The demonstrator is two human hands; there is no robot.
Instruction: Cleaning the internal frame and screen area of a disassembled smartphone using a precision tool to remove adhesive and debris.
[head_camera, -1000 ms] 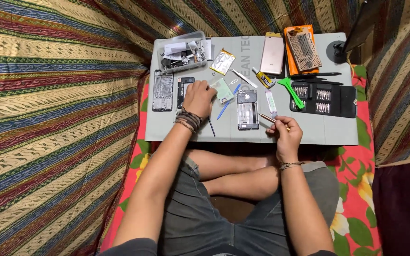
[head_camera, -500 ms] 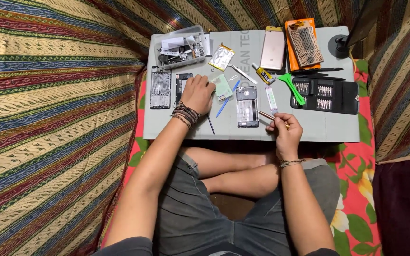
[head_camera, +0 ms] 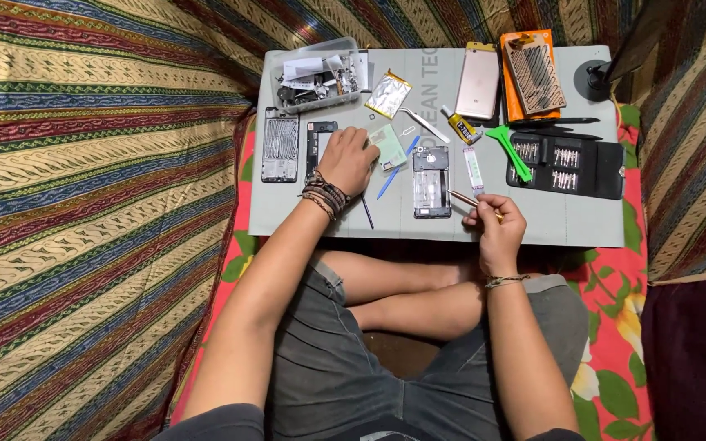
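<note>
moved: left hand [head_camera: 350,159] barely shifted, flat beside phone frame [head_camera: 431,181]
right hand [head_camera: 490,219]: pinching screwdriver [head_camera: 469,200], counter [head_camera: 582,220] edge free

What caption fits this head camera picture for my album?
Left hand rests by a small green part while right hand holds a thin tool beside an opened phone.

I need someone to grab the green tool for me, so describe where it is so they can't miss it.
Find the grey work mat in front of the seated person. At its right end lies a black bit case, opened flat. The green pry tool lies against the case's left edge, the only bright green thing there, forked like a Y.
</note>
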